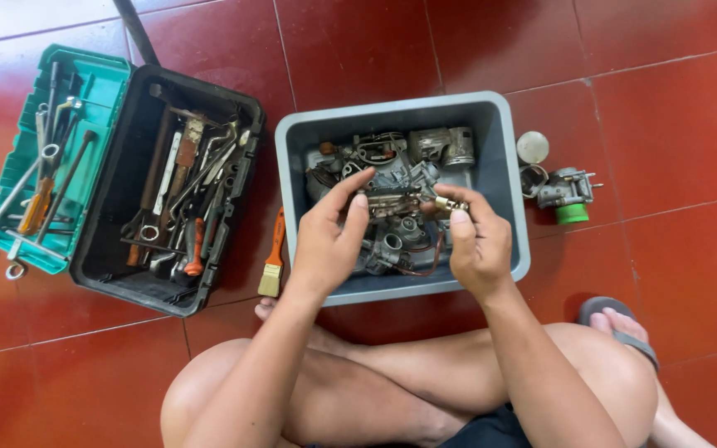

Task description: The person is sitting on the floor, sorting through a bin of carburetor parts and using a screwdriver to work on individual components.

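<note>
Crossed bare legs [392, 390], left hand [329, 236] and right hand [479, 245] both gripping a metal carburetor part [400, 202], glossy red tiled floor [665, 124].

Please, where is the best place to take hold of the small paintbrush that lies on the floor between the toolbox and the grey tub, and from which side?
Probably by its orange handle, coming from above. The paintbrush lies flat on the red tiled floor, bristles toward the person, handle pointing away. The handle is slim and bare, with a little room on each side between the black toolbox and the grey tub.
</note>
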